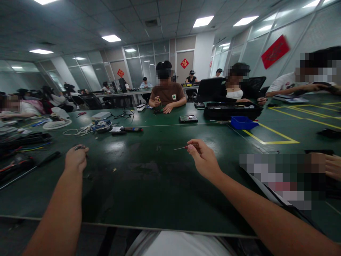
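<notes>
My right hand (204,158) is closed in a pinch around a small screwdriver (182,148) above the green table (149,199). Its thin metal shaft points left, and a bit of red handle shows at my fingertips. My left hand (76,157) is curled into a fist over the left part of the table. Something small and dark shows at the top of that fist, too little of it to name. My two hands are well apart. Beyond them, near the table's middle, lies a hard drive (188,118).
A blue bin (243,123) and a long black case (233,110) stand at the right. Coiled cables (99,127) and a dark pen-like tool (130,129) lie left of centre. A long screwdriver (49,159) lies far left. A co-worker (168,94) works opposite.
</notes>
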Available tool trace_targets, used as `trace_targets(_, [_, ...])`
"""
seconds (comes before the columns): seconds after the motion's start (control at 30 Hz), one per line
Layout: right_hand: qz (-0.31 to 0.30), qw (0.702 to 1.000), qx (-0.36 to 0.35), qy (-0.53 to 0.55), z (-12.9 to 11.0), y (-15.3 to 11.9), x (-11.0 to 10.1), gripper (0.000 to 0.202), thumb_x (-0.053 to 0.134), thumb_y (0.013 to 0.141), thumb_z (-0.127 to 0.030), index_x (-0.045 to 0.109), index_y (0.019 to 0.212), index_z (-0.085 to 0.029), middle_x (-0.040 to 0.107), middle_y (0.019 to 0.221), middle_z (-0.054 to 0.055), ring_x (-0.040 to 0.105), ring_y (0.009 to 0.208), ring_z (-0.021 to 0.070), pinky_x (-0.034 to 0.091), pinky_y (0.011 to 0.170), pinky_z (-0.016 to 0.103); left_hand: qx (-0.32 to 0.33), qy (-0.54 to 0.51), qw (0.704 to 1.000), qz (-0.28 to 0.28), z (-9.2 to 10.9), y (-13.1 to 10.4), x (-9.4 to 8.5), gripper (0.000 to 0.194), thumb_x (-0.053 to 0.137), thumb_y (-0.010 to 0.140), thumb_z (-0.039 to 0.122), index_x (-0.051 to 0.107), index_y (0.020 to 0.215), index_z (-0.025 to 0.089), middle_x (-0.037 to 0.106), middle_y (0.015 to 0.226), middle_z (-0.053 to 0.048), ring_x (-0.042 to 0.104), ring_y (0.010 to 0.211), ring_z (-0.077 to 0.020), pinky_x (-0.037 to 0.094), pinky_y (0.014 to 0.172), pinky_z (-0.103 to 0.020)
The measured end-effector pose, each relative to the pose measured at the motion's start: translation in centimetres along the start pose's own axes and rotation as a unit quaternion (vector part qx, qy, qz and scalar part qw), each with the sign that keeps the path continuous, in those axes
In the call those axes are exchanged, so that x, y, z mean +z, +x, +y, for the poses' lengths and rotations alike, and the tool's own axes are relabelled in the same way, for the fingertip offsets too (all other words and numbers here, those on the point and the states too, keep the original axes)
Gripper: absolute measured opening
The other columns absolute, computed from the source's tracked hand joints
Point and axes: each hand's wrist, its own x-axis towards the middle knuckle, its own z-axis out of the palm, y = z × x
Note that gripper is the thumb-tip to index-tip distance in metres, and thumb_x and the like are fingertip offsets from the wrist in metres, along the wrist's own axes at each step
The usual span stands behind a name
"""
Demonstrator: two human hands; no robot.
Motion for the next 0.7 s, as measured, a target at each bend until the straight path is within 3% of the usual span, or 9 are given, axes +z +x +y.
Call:
trace_targets(0.1, [0.000, 1.000, -0.001, -0.003, 0.0, 0.0, 0.1, 0.025, 0.052, 0.098, -0.042, 0.063, 0.108, -0.022, 0.072, 0.091, 0.006, 0.069, 0.083, 0.0221, 0.052, 0.073, 0.035, -0.022, -0.051, 0.991, -0.122, 1.2, -1.3, 2.3, 0.016, 0.072, 0.073, 0.021, 0.058, 0.079, 0.015, 0.060, 0.068, 0.003, 0.055, 0.067, -0.0108, 0.045, 0.067, -0.023])
trace_targets(0.23, [0.002, 1.000, 0.000, -0.009, -0.4, 0.2, -0.1, 0.023, 0.052, 0.097, -0.041, 0.066, 0.101, -0.022, 0.072, 0.086, 0.005, 0.069, 0.078, 0.0210, 0.051, 0.069, 0.034, 0.027, -0.085, 0.941, -0.326, 4.6, -5.5, 5.1, 0.052, 0.085, 0.060, 0.036, 0.068, 0.106, 0.018, 0.072, 0.097, -0.005, 0.064, 0.084, -0.0195, 0.050, 0.077, -0.032])
trace_targets(0.3, [0.001, 1.000, 0.001, -0.015, -0.6, 0.2, -0.2, 0.024, 0.054, 0.096, -0.042, 0.067, 0.093, -0.022, 0.071, 0.080, 0.004, 0.068, 0.073, 0.0203, 0.049, 0.066, 0.033, 0.051, -0.067, 0.905, -0.417, 6.8, -8.6, 6.5, 0.054, 0.082, 0.064, 0.037, 0.067, 0.112, 0.019, 0.073, 0.099, -0.007, 0.067, 0.091, -0.0234, 0.051, 0.083, -0.036])
trace_targets(0.4, [0.015, 1.000, -0.002, -0.007, -0.8, 0.1, -0.3, 0.026, 0.056, 0.095, -0.044, 0.066, 0.088, -0.022, 0.069, 0.074, 0.003, 0.065, 0.067, 0.0189, 0.048, 0.062, 0.032, 0.110, -0.032, 0.875, -0.470, 9.5, -13.4, 8.8, 0.039, 0.074, 0.073, 0.025, 0.067, 0.111, 0.019, 0.073, 0.103, -0.006, 0.067, 0.098, -0.0232, 0.049, 0.091, -0.036])
trace_targets(0.5, [0.046, 0.998, 0.002, 0.050, -0.9, -0.1, -0.2, 0.024, 0.055, 0.095, -0.044, 0.065, 0.098, -0.022, 0.070, 0.078, 0.003, 0.066, 0.069, 0.0188, 0.051, 0.064, 0.033, 0.132, -0.016, 0.848, -0.512, 11.2, -17.4, 10.9, 0.026, 0.071, 0.077, 0.019, 0.065, 0.102, 0.019, 0.073, 0.101, -0.006, 0.067, 0.095, -0.0215, 0.049, 0.088, -0.033])
trace_targets(0.7, [0.098, 0.989, 0.000, 0.111, -0.7, 0.0, -0.3, 0.021, 0.055, 0.095, -0.042, 0.063, 0.102, -0.023, 0.072, 0.084, 0.004, 0.068, 0.075, 0.0198, 0.055, 0.070, 0.036, 0.205, -0.029, 0.820, -0.534, 11.9, -21.4, 13.3, 0.020, 0.072, 0.079, 0.017, 0.067, 0.098, 0.019, 0.072, 0.097, -0.003, 0.065, 0.090, -0.0207, 0.048, 0.084, -0.032])
